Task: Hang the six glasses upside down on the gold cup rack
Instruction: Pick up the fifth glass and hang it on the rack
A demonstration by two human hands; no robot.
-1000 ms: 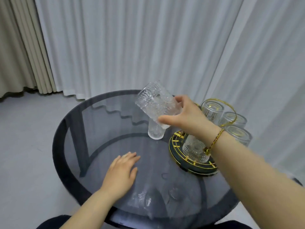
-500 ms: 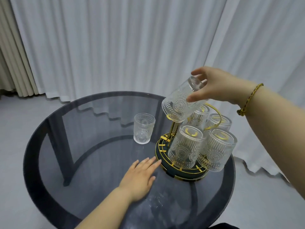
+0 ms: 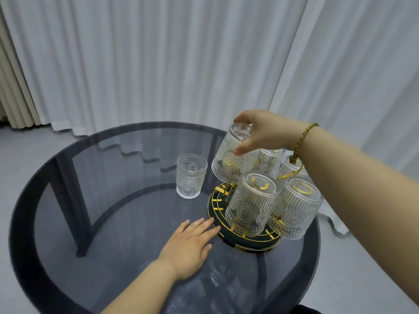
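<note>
Filling the whole upper half of the frame, pale pleated curtains (image 3: 158, 60) hang down to a grey floor, with a beige curtain (image 3: 11, 91) at the far left edge. Below them sits a round smoked-glass table (image 3: 90, 211), its dark legs visible through the top.

At centre right the gold cup rack (image 3: 229, 232) stands on a dark round base with gold rings; its stem and arms are mostly hidden behind the glasses hung on it, and the right forearm, wearing a gold bracelet (image 3: 301, 137), cuts off the rack's right side. Two upside-down hung glasses (image 3: 250, 202) show clearly at the front; those behind are crowded together and hard to count.

The right hand (image 3: 263, 132) is clamped around the base of a tilted glass (image 3: 229, 159), mouth down, at the rack's upper left; whether it sits on a prong cannot be told. One upright glass (image 3: 190, 175) stands alone on the table just left of the rack. All are clear, ribbed, with embossed medallions.

The left hand (image 3: 190, 245) lies flat, fingers spread, fingertips by the rack's base.
</note>
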